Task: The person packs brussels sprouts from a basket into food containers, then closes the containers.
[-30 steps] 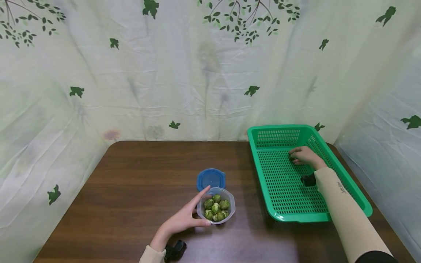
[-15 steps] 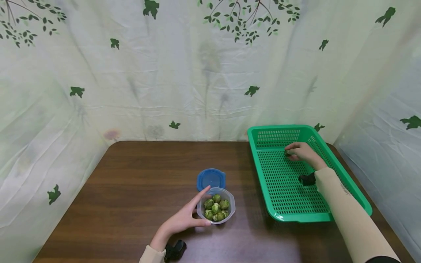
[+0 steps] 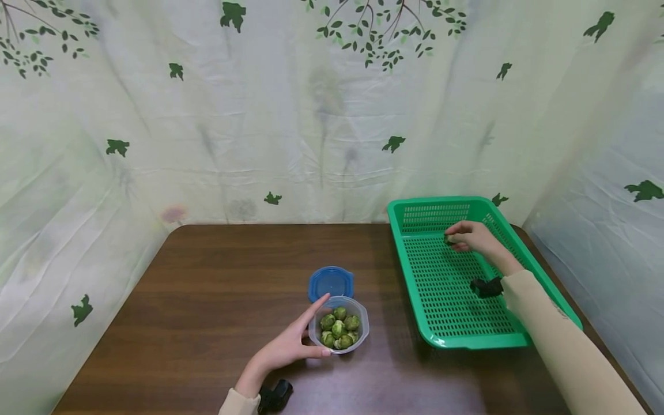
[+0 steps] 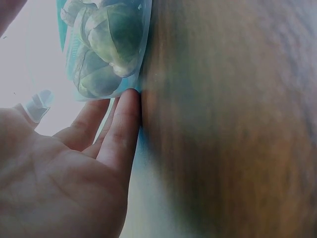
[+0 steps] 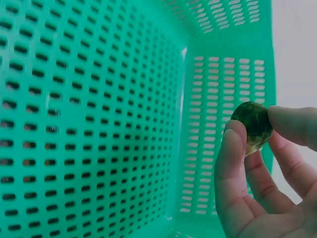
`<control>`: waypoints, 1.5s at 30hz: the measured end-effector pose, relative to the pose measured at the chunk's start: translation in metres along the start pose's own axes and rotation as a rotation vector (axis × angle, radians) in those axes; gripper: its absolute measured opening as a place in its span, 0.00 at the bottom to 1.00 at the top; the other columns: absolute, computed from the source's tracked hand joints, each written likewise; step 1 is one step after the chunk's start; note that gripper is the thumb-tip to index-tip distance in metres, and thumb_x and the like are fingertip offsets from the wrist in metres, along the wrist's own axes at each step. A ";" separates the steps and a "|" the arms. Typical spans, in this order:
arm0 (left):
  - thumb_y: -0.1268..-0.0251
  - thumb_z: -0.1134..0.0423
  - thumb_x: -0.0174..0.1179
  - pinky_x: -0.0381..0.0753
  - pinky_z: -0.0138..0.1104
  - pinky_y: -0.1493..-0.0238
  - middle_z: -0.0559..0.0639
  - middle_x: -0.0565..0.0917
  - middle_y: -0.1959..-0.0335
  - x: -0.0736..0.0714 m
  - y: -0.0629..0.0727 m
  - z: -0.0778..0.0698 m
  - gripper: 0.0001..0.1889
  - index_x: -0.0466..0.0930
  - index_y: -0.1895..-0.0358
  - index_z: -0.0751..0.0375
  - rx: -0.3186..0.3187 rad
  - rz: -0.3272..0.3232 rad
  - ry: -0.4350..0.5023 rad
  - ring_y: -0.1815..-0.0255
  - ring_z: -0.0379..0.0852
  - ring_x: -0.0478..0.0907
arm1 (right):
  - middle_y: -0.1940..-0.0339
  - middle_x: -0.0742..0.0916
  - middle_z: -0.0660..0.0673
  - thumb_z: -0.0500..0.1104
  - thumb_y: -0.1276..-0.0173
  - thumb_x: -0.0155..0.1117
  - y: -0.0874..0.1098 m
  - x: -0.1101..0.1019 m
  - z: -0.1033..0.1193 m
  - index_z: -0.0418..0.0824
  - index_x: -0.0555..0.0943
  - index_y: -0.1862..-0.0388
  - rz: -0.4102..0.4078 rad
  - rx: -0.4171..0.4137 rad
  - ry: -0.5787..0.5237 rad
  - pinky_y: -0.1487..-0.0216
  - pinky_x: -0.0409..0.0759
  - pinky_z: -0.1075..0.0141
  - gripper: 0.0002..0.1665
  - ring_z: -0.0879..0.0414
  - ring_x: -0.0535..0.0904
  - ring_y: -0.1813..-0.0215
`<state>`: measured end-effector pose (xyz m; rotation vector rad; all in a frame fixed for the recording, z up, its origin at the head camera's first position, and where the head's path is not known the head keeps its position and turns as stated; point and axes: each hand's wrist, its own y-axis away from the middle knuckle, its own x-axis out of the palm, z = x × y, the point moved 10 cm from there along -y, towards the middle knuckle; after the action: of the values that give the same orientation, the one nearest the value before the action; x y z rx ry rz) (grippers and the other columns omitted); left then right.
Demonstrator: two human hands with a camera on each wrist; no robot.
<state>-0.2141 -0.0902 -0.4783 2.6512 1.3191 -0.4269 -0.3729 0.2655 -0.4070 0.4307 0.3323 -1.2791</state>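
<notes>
In the head view my left hand (image 3: 285, 344) rests against the left side of a clear plastic tub (image 3: 365, 333), thumb and forefinger spread along its rim. Several Brussels sprouts (image 3: 338, 328) lie in that tub. Seen from the left wrist, fairly straight fingers (image 4: 124, 124) touch the tub's wall (image 4: 143, 54). My right hand (image 3: 474, 237) is above the far part of a green perforated basket (image 3: 433, 344). Between thumb and fingertips it pinches a single Brussels sprout (image 5: 252, 124), clear in the right wrist view. No other sprout shows in the visible part of the basket.
A blue lid (image 3: 331, 282) lies just behind the tub on the brown wooden table (image 3: 233, 276). The basket stands at the table's right side. A pale curtain (image 3: 290, 115) with leaf prints hangs behind and along both sides.
My right hand, with the sprout pinched, has moved slightly left and away within the basket. The left hand and tub stay as they were; the view has shifted a little.
</notes>
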 end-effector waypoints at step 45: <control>0.43 0.62 0.69 0.68 0.42 0.40 0.58 0.59 0.29 0.001 0.000 -0.003 0.51 0.42 0.22 0.49 0.017 0.001 0.029 0.31 0.55 0.58 | 0.52 0.79 0.34 0.37 0.32 0.61 0.043 0.105 0.089 0.29 0.76 0.53 0.228 -0.144 -0.213 0.54 0.80 0.53 0.13 0.43 0.81 0.62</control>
<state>-0.2132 -0.0885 -0.4758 2.6819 1.3280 -0.4024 -0.3039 0.1430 -0.3728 0.2004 0.1878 -1.0593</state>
